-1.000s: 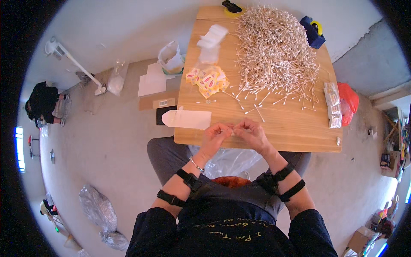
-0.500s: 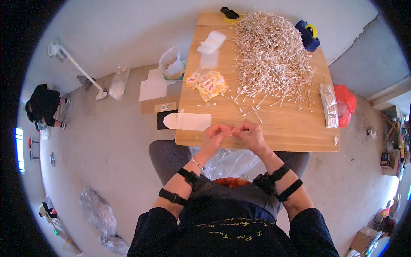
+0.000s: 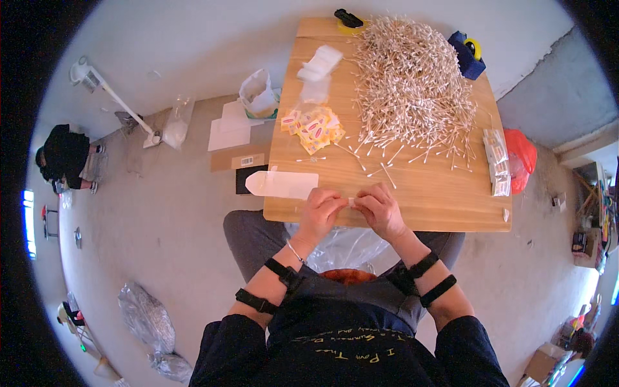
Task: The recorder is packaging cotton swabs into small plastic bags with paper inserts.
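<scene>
Small white piece (image 3: 351, 202), pinched between the two hands above the near edge of the tabletop (image 3: 445, 203); the fingers cover most of it, so its exact kind cannot be made out. The left hand (image 3: 324, 209) has thumb and fingertips drawn together on its left end, and the right hand (image 3: 380, 209) grips the other end likewise. Beyond lies a heap of cotton swabs (image 3: 412, 84), its lower layers hidden. Yellow packets (image 3: 314, 129) bear red oval marks, their print too small to read. Yellow lettering crosses the dark shirt (image 3: 351, 351). The tabletop partly hides the clear plastic (image 3: 348, 246) over the lap.
</scene>
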A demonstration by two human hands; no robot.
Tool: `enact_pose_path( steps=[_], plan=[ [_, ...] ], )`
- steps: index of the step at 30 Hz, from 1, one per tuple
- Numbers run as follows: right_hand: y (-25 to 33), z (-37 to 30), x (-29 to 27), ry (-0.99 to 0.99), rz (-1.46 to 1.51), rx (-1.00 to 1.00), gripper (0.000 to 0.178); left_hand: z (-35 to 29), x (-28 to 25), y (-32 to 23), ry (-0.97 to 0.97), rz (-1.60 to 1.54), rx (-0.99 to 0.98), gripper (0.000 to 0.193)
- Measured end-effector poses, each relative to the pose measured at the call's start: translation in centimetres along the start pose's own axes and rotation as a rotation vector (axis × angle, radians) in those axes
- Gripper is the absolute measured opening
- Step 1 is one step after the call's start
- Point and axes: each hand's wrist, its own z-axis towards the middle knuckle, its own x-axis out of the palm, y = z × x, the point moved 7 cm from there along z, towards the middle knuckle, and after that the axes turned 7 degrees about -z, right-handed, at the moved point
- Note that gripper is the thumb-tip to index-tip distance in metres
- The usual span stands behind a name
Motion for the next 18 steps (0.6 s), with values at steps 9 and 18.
enact_pose_path(
  steps=[9,18],
  plan=[
    [1.2,-0.7,-0.5,0.041,-0.215,-0.179,0.032,0.2,0.2,-2.6,0.083,0.37,0.213,0.024],
    [1.7,-0.7,-0.7,0.044,-0.292,-0.199,0.034,0.4,0.2,-3.6,0.119,0.432,0.294,0.03]
  ],
)
